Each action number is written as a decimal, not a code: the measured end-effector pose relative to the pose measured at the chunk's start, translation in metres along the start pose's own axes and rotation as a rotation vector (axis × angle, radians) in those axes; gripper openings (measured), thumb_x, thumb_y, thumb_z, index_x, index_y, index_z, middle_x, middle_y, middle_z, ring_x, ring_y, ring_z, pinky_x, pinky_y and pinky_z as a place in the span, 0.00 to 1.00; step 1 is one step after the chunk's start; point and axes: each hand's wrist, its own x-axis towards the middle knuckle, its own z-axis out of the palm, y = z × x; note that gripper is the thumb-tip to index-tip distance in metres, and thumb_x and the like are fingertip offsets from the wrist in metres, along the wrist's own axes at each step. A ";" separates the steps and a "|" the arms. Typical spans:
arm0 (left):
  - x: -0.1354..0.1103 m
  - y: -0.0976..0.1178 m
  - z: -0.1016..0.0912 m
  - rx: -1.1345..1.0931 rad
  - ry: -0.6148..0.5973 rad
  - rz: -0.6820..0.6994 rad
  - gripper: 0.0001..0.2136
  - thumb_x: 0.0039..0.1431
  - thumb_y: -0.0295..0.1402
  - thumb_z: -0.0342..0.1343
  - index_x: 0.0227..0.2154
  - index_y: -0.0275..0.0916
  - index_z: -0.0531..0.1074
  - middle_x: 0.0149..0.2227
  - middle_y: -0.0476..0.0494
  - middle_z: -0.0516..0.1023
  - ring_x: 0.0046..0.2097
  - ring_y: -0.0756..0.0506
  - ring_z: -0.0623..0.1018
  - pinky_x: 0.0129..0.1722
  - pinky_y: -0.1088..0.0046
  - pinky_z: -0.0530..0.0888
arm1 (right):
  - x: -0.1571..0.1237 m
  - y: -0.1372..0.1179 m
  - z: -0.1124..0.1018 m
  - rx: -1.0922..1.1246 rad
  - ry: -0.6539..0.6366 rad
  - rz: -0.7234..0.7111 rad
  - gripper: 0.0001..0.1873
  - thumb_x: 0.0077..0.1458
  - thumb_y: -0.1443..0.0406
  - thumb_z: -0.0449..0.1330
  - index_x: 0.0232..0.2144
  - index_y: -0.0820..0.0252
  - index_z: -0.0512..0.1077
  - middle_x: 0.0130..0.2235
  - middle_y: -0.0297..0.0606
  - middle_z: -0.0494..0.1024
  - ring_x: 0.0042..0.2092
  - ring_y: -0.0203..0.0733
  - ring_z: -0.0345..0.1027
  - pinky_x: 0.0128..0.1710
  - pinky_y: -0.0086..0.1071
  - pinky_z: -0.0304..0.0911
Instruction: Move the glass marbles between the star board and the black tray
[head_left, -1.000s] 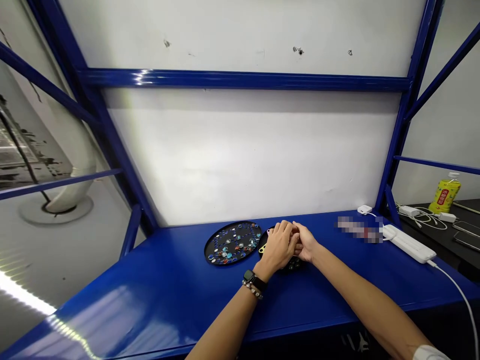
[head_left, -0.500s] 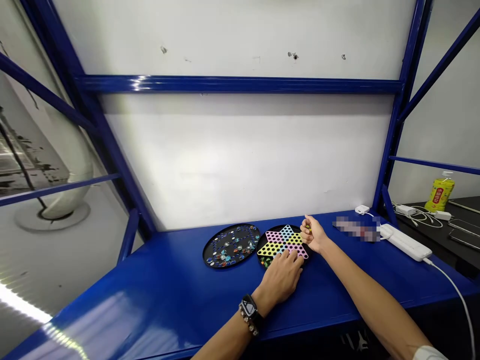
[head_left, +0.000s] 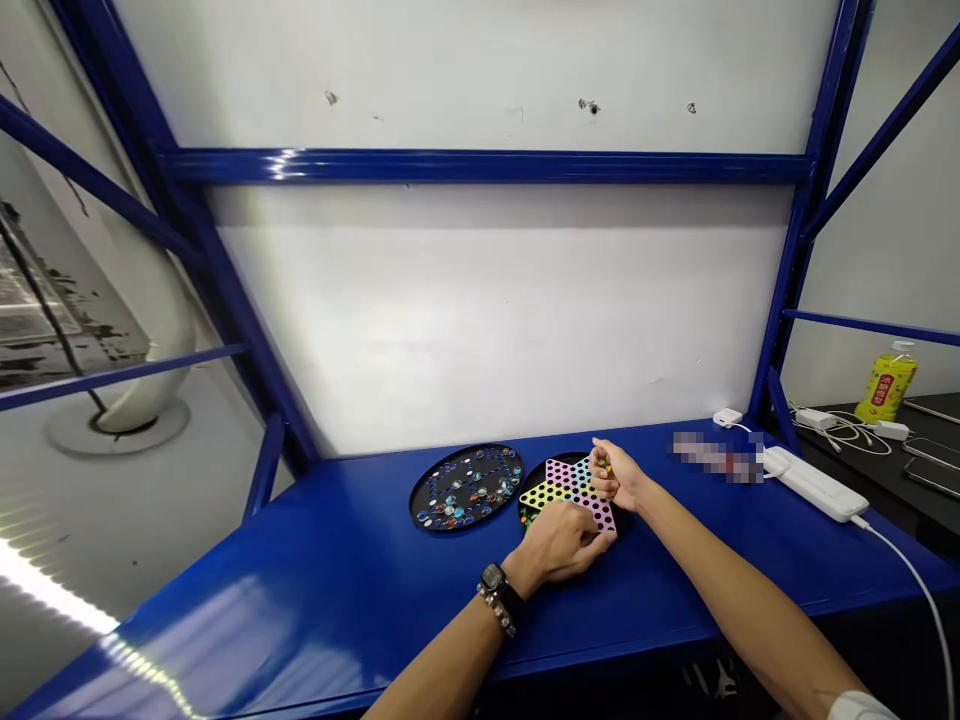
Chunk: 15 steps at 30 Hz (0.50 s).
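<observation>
A star-shaped Chinese checkers board in pink, yellow and blue, dotted with black holes, lies over a round black tray. Small green and orange pieces peek out by the board's left edge. My left hand, with a watch and beaded bracelet at the wrist, is closed at the board's near side, thumb by a pink point; its fingertips are mostly hidden. Over the board's right side my right hand is curled, fingers bent toward the thumb. Whatever it may hold is too small to make out.
Left of the board is another round black tray with shiny glass pieces. A white power strip, its cable and a blurred patch are on the right of the blue table. A yellow bottle stands farther right.
The board has turned and tilted slightly under my hands. My left hand's fingers have curled in at its near edge. My right hand has shifted a little left and down over it.
</observation>
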 end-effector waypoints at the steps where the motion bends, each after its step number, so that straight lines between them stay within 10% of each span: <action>1: 0.000 -0.003 0.000 -0.059 0.058 -0.027 0.24 0.65 0.41 0.46 0.14 0.37 0.59 0.16 0.53 0.61 0.21 0.53 0.56 0.25 0.73 0.53 | -0.001 -0.001 0.001 -0.022 -0.032 0.040 0.22 0.63 0.53 0.47 0.21 0.58 0.58 0.14 0.23 0.54 0.13 0.26 0.37 0.14 0.23 0.31; 8: 0.007 -0.014 -0.006 -0.225 0.769 -0.172 0.22 0.69 0.40 0.38 0.19 0.40 0.58 0.22 0.51 0.61 0.25 0.52 0.61 0.26 0.74 0.59 | -0.003 0.011 0.020 -0.209 -0.277 0.373 0.27 0.62 0.45 0.44 0.22 0.58 0.59 0.14 0.23 0.55 0.12 0.26 0.36 0.11 0.21 0.35; 15: 0.019 -0.011 -0.002 -0.138 0.671 -0.146 0.16 0.66 0.36 0.45 0.22 0.40 0.63 0.27 0.49 0.66 0.28 0.50 0.66 0.28 0.75 0.63 | -0.005 0.023 0.029 -0.140 -0.326 0.456 0.27 0.57 0.44 0.48 0.18 0.56 0.50 0.13 0.24 0.54 0.12 0.26 0.38 0.11 0.21 0.39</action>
